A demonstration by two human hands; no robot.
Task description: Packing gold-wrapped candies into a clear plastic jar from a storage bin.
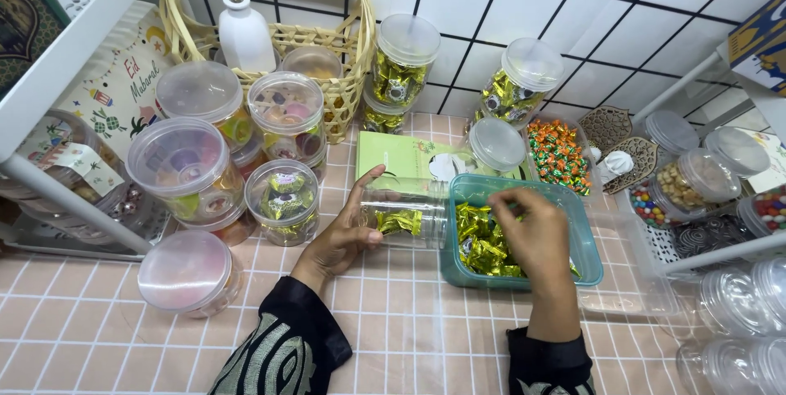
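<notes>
My left hand [344, 235] grips a clear plastic jar [405, 213] lying on its side, its mouth at the rim of a teal plastic tray [588, 248]. A few gold-wrapped candies sit inside the jar. The tray holds a pile of gold-wrapped candies [479, 243]. My right hand [532, 235] reaches into the tray with its fingers pinched down on the candies; whether it holds one is hidden by the fingers.
Several lidded clear jars of sweets [184, 167] stand at the left, one lidded jar [190, 272] nearer me. A wicker basket [344, 76] with a white bottle sits behind. More jars, an open box of orange and green candies [558, 153] and a white rack [720, 252] crowd the right.
</notes>
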